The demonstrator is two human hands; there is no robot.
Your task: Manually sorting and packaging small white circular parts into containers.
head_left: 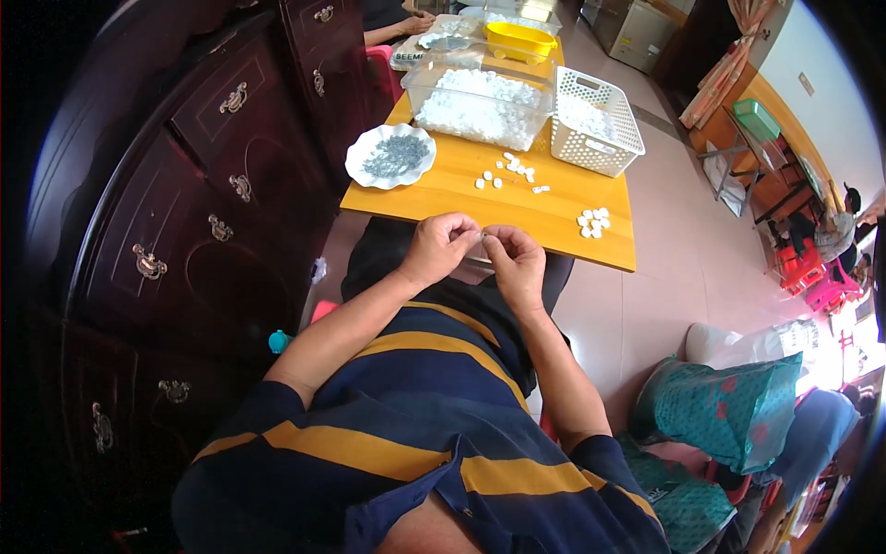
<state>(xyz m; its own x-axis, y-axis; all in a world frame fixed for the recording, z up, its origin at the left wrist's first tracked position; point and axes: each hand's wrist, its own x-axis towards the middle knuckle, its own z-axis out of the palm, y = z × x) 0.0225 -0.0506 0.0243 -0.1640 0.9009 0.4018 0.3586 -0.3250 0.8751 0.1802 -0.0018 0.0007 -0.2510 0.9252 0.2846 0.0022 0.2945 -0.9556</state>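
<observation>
My left hand [439, 251] and my right hand [518, 266] meet just off the near edge of the wooden table [443, 205], above my lap. Thumb and fingers of each are pinched together, fingertips almost touching. Whatever sits between them is too small to make out. Beyond the hands, several small white plastic pieces [514, 165] lie scattered on the tabletop. A second cluster of white pieces [592, 222] rests by the right corner. At the left edge stands a white scalloped plate [358, 169] holding a heap of small grey parts [397, 156].
A clear bin [415, 85] full of white pieces and a white perforated basket [604, 160] stand farther back, with a yellow basket [521, 42] behind. Another person's hand [420, 23] shows at the far end. Dark drawers [198, 222] flank my left; teal bags [724, 406] sit at right.
</observation>
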